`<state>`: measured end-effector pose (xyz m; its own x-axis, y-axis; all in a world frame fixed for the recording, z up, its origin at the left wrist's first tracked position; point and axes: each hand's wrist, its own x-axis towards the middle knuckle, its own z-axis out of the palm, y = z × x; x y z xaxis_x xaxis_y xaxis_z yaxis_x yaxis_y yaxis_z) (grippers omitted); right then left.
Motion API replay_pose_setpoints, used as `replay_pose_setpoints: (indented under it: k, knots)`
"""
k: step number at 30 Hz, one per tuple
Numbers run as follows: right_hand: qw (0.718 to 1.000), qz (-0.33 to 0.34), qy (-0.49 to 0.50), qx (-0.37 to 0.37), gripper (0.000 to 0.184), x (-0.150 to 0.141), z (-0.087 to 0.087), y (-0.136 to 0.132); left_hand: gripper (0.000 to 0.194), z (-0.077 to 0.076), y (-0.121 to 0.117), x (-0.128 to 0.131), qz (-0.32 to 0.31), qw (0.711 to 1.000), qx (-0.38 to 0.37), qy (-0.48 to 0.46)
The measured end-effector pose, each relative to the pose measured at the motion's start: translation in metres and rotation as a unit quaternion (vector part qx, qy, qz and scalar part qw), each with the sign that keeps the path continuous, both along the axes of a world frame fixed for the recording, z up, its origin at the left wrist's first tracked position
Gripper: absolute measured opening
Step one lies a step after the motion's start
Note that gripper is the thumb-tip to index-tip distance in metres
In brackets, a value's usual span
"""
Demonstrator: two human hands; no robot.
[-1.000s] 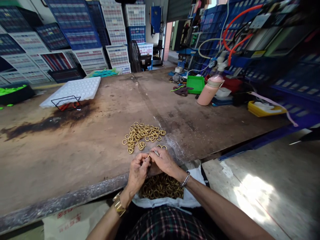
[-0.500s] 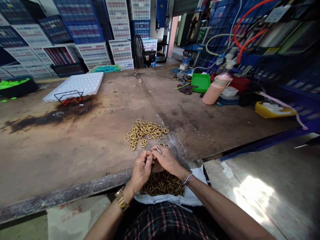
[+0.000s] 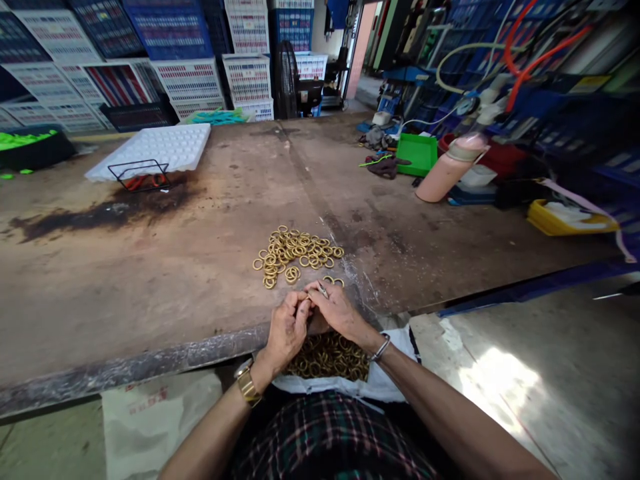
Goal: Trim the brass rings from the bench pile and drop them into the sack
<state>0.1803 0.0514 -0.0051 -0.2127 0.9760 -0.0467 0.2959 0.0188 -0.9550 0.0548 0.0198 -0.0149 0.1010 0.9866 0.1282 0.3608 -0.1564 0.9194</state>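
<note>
At the table's front edge, my left hand and my right hand meet at the fingertips. Pinched in the left fingers is a brass ring, mostly hidden, with only a thin gold edge showing. My right hand is closed around a small pointed metal tool; its exact kind is hard to make out. Just beyond the hands lies a loose pile of brass rings, with a couple of separate rings nearer. Below the edge, under my wrists, a white sack holds many more rings.
On the worn brown table stand a white dimpled tray with a black wire stand, a green tray, a pink bottle and a yellow tray. Stacked crates and a fan are behind.
The view has tilted down and shifted slightly, so the table items sit higher in the picture. Both hands keep the same pinched pose, fingertips together; the ring pile looks unchanged.
</note>
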Motion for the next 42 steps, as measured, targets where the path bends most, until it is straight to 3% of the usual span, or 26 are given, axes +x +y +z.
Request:
replay_pose_setpoints:
  k: [8, 17, 25, 29, 32, 36, 42]
  knots:
    - [1.000, -0.002, -0.009, -0.001, 0.020, 0.000, 0.001, 0.000, 0.016, 0.001, -0.001, -0.001, 0.005, 1.000, 0.014, 0.019]
    - [1.000, 0.001, -0.004, 0.005, 0.020, 0.000, 0.002, 0.000, 0.016, 0.000, -0.001, -0.001, 0.002, 1.000, -0.009, -0.025]
    - [1.000, -0.009, 0.006, -0.019, 0.019, -0.001, 0.002, 0.002, 0.024, 0.010, 0.003, -0.003, 0.001, 0.978, -0.128, -0.163]
    - [0.997, -0.040, -0.072, 0.004, 0.022, 0.002, 0.003, 0.002, 0.028, 0.015, 0.003, -0.006, 0.023, 0.953, -0.195, -0.232]
    - [0.984, -0.006, -0.164, 0.065, 0.021, 0.004, 0.000, -0.003, 0.029, 0.013, 0.002, -0.008, 0.033, 0.940, -0.206, -0.271]
    - [0.953, 0.061, -0.262, 0.137, 0.020, 0.003, -0.004, -0.010, 0.030, 0.012, 0.002, -0.008, 0.030, 0.941, -0.196, -0.273]
    - [0.934, 0.067, -0.326, 0.128, 0.019, -0.002, 0.000, -0.010, 0.029, 0.015, 0.001, -0.007, 0.025, 0.950, -0.187, -0.250]
